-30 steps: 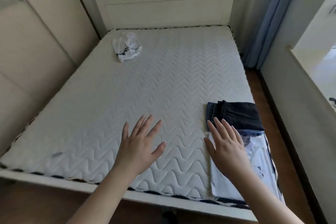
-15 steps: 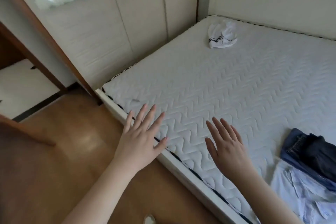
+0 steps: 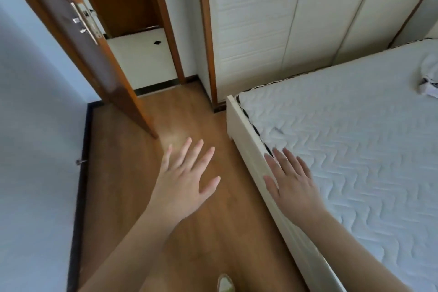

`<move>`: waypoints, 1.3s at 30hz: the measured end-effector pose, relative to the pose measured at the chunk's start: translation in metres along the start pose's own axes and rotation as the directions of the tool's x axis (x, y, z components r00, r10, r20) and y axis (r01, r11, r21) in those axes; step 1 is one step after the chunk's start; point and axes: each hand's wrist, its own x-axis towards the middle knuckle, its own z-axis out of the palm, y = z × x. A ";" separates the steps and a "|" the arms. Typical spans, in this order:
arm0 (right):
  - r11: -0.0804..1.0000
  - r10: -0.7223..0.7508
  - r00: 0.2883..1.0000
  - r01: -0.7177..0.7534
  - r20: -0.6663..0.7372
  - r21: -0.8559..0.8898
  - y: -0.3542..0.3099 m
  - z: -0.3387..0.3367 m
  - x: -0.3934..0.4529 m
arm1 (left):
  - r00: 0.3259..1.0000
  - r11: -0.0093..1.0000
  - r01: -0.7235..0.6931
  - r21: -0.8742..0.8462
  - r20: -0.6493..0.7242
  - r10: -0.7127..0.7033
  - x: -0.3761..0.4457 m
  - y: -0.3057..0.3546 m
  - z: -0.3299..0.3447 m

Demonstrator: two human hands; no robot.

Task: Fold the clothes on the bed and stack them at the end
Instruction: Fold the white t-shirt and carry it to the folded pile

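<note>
Clothes: one crumpled white garment [image 3: 429, 78] remains on the bed [image 3: 343, 149]; my hands (left [image 3: 187, 182], right [image 3: 291, 185]) spread flat, empty—risk: leaving it unfolded.

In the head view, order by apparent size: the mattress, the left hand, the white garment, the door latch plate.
1. mattress
2. left hand, inflated by closeness
3. white garment, cut off at the edge
4. door latch plate

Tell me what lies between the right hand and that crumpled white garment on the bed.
Nothing visible blocks it. Only bare mattress lies between the open right hand at the bed's foot edge and the white garment at the frame's right edge.
</note>
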 end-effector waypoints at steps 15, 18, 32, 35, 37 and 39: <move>0.981 -0.181 0.983 0.181 0.015 -0.067 -0.064 0.034 0.215 | 0.989 0.988 0.150 -0.019 -0.012 -0.151 0.121 -0.136 0.033; 0.979 -0.196 0.980 0.197 0.015 -0.051 -0.069 0.044 0.276 | 0.990 0.990 0.139 0.005 0.019 -0.139 0.166 -0.163 0.036; 0.981 -0.170 0.981 0.177 0.091 -0.074 -0.059 0.068 0.485 | 0.985 0.986 0.169 0.005 0.046 -0.169 0.343 -0.262 0.053; 0.985 -0.139 0.984 0.149 0.108 -0.087 -0.069 0.084 0.527 | 0.990 0.991 0.130 0.015 0.046 -0.131 0.391 -0.293 0.061; 0.984 -0.127 0.986 0.140 0.111 -0.111 -0.076 0.093 0.557 | 0.995 0.996 0.090 0.024 0.050 -0.091 0.426 -0.316 0.068; 0.986 -0.093 0.988 0.109 0.124 -0.128 -0.085 0.098 0.590 | 0.997 0.999 0.036 0.019 0.067 -0.037 0.462 -0.340 0.074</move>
